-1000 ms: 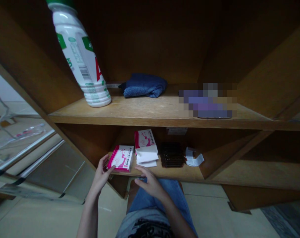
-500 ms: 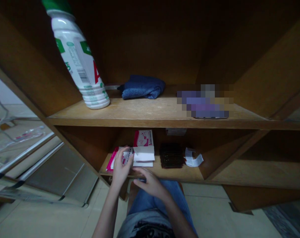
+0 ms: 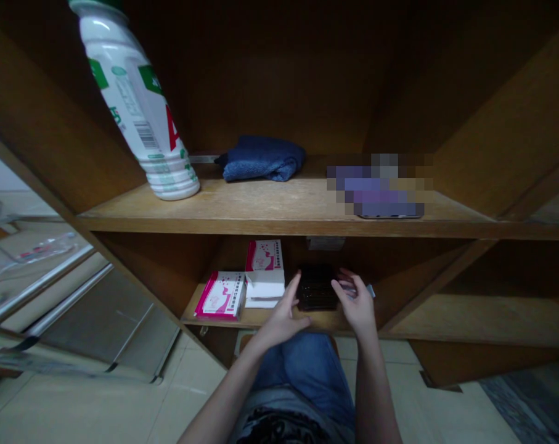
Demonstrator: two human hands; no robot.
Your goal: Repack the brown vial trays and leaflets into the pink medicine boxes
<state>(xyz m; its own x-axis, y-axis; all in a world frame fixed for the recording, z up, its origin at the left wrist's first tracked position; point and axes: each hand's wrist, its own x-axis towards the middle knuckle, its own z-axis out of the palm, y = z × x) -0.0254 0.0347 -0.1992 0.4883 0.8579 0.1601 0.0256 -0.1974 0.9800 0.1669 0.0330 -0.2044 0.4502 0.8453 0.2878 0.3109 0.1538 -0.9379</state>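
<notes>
On the lower shelf lies a dark, glossy stack of flat brown packets (image 3: 317, 290). My left hand (image 3: 286, 313) is at its left side, fingers apart. At its right side is my right hand (image 3: 357, 302), thumb and fingers spread, partly covering a white paper scrap (image 3: 370, 291). Whether either hand touches the stack I cannot tell. Left of the hands lies a pink and white box (image 3: 221, 296). Beside it another pink and white box (image 3: 265, 258) shows an opened white flap.
The shelf above (image 3: 261, 206) holds a white bottle (image 3: 135, 111) with a green cap, a folded blue cloth (image 3: 263, 159) and a blurred-out flat object (image 3: 381, 191). A metal-framed rack (image 3: 76, 308) stands at the left. An upright wooden divider (image 3: 431, 283) bounds the compartment at right.
Both hands have moved right, from the pink and white boxes to either side of the dark stack. The left box is now uncovered, and my right hand partly hides the paper scrap.
</notes>
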